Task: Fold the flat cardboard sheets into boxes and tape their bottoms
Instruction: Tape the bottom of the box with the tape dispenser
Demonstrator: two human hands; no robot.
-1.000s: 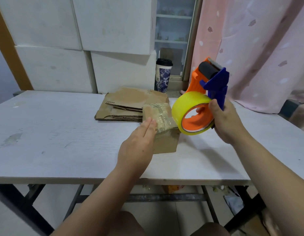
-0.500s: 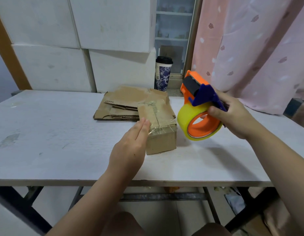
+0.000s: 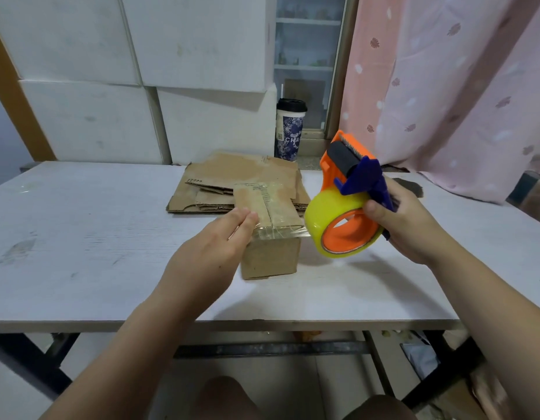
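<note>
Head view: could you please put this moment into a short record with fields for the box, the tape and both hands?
box: small cardboard box on the table, clear tape over its top seam
left hand: flat, straight fingers on the box's top
right hand: grips the tape dispenser, held at the box's right side
stock: flat cardboard sheets stacked behind the box
other: lidded cup beyond the table's far edge

Box (image 3: pixel 270 237) on the table (image 3: pixel 81 237), near your edge. Directly behind the box: flat cardboard sheets (image 3: pixel 232 183), stacked. Farther behind it: cup (image 3: pixel 289 130). Just right of the box: tape dispenser (image 3: pixel 350 204), held in your right hand (image 3: pixel 405 225). Your left hand (image 3: pixel 214 250) rests on the box's top left.
</note>
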